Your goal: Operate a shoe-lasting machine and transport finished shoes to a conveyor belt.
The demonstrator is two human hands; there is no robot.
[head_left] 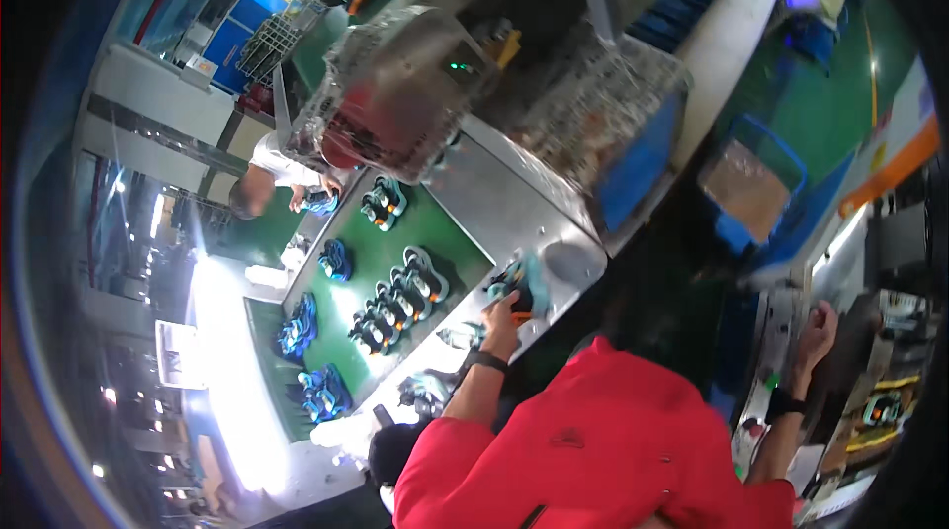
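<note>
My left hand (501,323), with a black band on its wrist, is closed on a sneaker (528,284) in teal, black and orange. That sneaker is at the metal edge of the work table and looks slightly blurred. Another pale sneaker (461,335) lies just beside my left hand. Far to the right, my right hand (817,333) is raised beside a bench, its fingers apart and holding nothing that I can see.
A green belt (450,232) carries a row of sneakers (400,300) and blue shoes (321,393). Beyond it a person (287,173) handles a blue shoe. A plastic-wrapped machine (395,94) stands ahead. At right are a blue-framed trolley (746,188) and a bench with a sneaker (883,408).
</note>
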